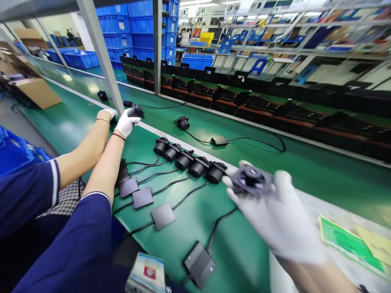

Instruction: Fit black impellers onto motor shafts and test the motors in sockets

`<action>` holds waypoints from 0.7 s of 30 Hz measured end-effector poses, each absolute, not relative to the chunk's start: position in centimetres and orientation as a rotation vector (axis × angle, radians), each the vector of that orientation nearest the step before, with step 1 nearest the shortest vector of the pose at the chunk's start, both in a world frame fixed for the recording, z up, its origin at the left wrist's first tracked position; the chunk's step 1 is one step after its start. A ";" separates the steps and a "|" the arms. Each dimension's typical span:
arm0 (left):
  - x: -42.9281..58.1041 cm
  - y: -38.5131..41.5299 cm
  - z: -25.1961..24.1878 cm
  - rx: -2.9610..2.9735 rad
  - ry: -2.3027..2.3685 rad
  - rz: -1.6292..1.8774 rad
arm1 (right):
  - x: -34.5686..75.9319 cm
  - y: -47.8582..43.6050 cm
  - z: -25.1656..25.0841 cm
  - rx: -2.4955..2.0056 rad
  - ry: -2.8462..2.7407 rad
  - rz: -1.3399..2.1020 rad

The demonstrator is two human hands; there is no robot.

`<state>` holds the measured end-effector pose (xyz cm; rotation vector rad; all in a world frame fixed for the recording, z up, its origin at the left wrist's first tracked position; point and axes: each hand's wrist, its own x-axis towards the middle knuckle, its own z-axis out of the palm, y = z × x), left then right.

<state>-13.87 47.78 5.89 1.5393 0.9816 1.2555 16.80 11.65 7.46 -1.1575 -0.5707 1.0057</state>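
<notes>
My right hand (pixel 265 215), in a white glove, is palm up at the lower right. Its fingers and thumb are closed around a black round housing with a flat flange (pixel 252 179), slightly blurred and held above the green bench. A cable (pixel 218 224) runs from below the hand to a flat black box (pixel 200 264) on the bench. To the left of the hand, several similar black housings (pixel 198 167) stand in a row. Their cables lead to flat dark boxes (pixel 163 215). My left hand is outside the picture.
At left, a co-worker's gloved hand (pixel 126 122) holds another black housing (pixel 136 112). A housing (pixel 183 123) with its cable lies across the pale divider strip. A green card (pixel 351 244) lies at right. Metal posts (pixel 100 53) and black partitions (pixel 259 97) stand behind.
</notes>
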 end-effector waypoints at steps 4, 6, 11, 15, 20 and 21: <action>-12.4 40.3 7.6 1.580 0.737 1.228 | 12.7 18.9 8.2 -0.940 -0.693 1.007; -12.0 36.3 8.4 1.632 0.653 1.175 | 10.6 21.1 8.6 -0.920 -0.669 1.003; -11.2 28.9 10.8 1.741 0.616 1.020 | 8.1 21.7 9.9 -0.999 -0.966 0.774; -10.4 26.4 12.0 1.790 0.636 1.034 | 8.7 19.9 10.9 -1.039 -1.308 0.431; -7.8 25.2 14.5 1.725 0.580 1.175 | 9.8 19.0 11.2 -0.970 -1.352 0.399; -7.0 24.8 15.7 1.661 0.579 1.230 | 10.0 18.7 10.8 -0.989 -1.305 0.469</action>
